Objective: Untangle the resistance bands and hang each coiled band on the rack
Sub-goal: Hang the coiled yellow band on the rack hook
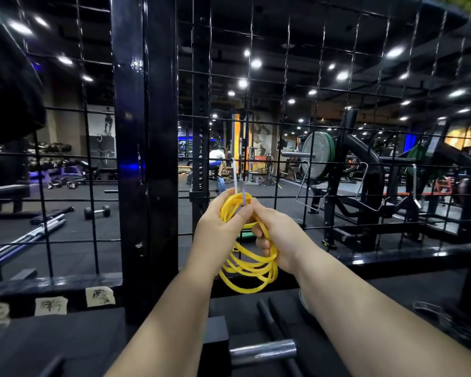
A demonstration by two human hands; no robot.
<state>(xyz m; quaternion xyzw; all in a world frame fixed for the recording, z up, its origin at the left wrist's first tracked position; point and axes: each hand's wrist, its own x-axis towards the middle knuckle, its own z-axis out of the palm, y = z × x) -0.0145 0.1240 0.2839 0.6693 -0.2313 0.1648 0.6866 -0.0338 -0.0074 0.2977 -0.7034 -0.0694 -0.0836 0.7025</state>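
A yellow resistance band [249, 270], coiled in several loops, hangs between my two hands in front of the black wire-grid rack [286, 159]. My left hand [219, 229] grips the top of the coil, fingers curled round it. My right hand [275, 238] holds the right side of the coil, its fingers wrapped through the loops. The top of the coil sits at a thin silver hook [235, 176] that hangs from a grid wire; whether the band rests on the hook is unclear behind my fingers.
A thick black upright post [144, 159] stands left of my hands. Two more silver wire hooks [363, 186] hang on the grid to the right. Below lie black bars [272, 322] and a steel peg [264, 351]. Gym machines and a person are beyond the grid.
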